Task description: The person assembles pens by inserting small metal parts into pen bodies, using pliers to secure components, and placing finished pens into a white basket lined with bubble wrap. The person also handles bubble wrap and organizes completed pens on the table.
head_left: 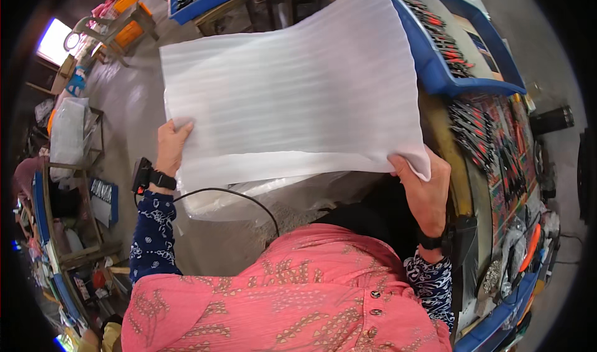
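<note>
Two hands [428, 187] are on one white sheet [292, 97]. Near its far edge are two blue trays [438, 82] (one each side).

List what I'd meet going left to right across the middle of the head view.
Pale plastic-wrapped bundle → left hand → white sheet → right hand → loose black-and-red items → black cylinder.
</note>
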`<state>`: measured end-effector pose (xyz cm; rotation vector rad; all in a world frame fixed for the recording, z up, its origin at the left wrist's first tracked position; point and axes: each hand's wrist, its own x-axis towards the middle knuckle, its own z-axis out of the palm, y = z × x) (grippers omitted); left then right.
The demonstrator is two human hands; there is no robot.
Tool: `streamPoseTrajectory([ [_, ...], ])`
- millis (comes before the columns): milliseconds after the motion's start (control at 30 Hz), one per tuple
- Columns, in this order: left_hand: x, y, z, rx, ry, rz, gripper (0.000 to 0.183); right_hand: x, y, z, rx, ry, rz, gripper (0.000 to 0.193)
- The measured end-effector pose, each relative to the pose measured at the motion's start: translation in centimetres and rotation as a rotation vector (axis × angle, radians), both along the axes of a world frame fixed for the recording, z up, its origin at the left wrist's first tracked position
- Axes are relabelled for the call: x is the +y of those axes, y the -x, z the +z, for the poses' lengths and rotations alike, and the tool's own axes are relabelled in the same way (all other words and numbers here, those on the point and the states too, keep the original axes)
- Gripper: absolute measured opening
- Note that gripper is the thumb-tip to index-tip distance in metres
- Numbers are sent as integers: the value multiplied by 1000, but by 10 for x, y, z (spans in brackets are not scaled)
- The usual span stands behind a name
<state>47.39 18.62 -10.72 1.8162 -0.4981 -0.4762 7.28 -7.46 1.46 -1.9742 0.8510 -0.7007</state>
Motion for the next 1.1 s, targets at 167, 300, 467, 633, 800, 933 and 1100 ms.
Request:
streamPoseTrajectory([
  [167,-11,5,-4,-527,-395,-3,21,-25,-28,-27,214,235,66,15],
  [300,-17,6,-9,-741,-603,5,21,-41,-41,-49,245,352,105,16],
  [467,-15,9,-28,-861,-717,-123,10,-60,-57,-73,316,313,173,16],
  [633,-19,11,-45,-853,-903,-288,5,-81,-65,-112,515,366,182,22],
  [800,-40,8,-61,-804,-1110,-437,8,-93,-66,-149,362,471,183,23],
  [933,-52,11,-71,-803,-1287,-575,9,-95,-68,-146,585,417,241,20],
  [1100,-56,17,-62,-824,-1388,-666,8,-81,-79,-135,596,451,267,16],
])
